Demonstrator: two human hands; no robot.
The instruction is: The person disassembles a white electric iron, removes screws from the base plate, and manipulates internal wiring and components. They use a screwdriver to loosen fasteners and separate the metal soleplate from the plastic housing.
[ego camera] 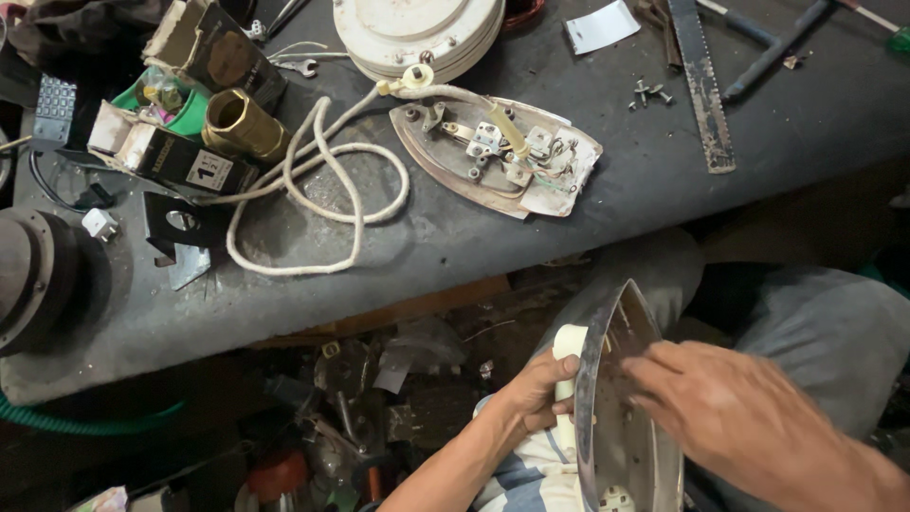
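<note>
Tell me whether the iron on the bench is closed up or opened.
Opened. The iron base lies on the bench with no cover, its terminals and wiring bare. The left hand grips a separate metal cover; the right hand touches it.

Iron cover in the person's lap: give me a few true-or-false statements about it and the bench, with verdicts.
1. The left hand grips the iron cover by its pale handle. True.
2. The right hand rests on the bench. False: it is at the cover's shiny inside, over the lap.
3. The iron base lies on the bench with its wiring exposed. True.
4. The white cord is cut off from the base. False: it runs into the base.
5. The loose screws lie inside the cover. False: they are on the bench.
</note>
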